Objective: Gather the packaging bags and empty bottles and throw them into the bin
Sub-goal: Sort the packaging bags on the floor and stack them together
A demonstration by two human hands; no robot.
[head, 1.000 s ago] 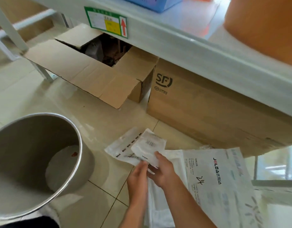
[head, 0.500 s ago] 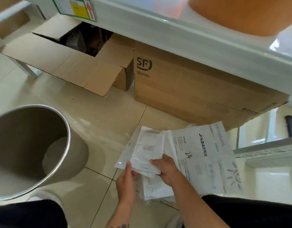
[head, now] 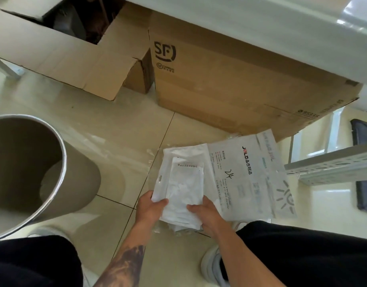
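Both hands, left hand [head: 149,206] and right hand [head: 207,214], pinch the stack of white plastic packaging bags [head: 183,183]; squaring its edges should prevent slips toward the round steel bin [head: 63,162].

Black trousers [head: 315,255]; white shoes [head: 211,264]; tattooed left forearm [head: 124,264].

Setting: looks like a workroom or stockroom with shipping activity. Glossy cream tiled floor [head: 120,125]; two courier cartons [head: 230,83] under a white bench [head: 261,32], one printed "SF"; perforated grey metal rack [head: 331,166] at right; steel bin [head: 33,162] on floor.
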